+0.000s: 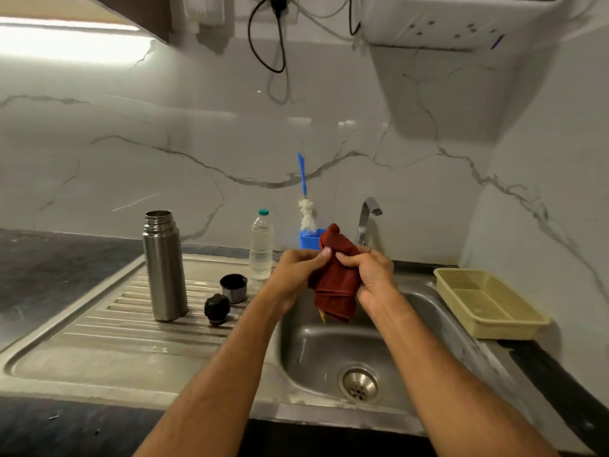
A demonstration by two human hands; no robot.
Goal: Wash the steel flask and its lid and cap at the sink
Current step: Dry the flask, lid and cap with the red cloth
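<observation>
The steel flask (164, 267) stands upright and uncapped on the ribbed drainboard (99, 331) left of the sink basin (329, 357). Its steel cap (233, 287) sits mouth up to the flask's right, and the black lid (217, 309) lies just in front of that cap. Above the basin, my left hand (293, 278) and my right hand (372, 275) both grip a dark red cloth (336, 285), which hangs bunched between them. Neither hand touches the flask or its parts.
A curved tap (367, 219) rises behind the cloth. A blue holder (308, 240) with a blue-handled bottle brush (304, 206) and a clear plastic water bottle (261, 247) stand at the back. A beige plastic tray (487, 303) rests on the counter to the right.
</observation>
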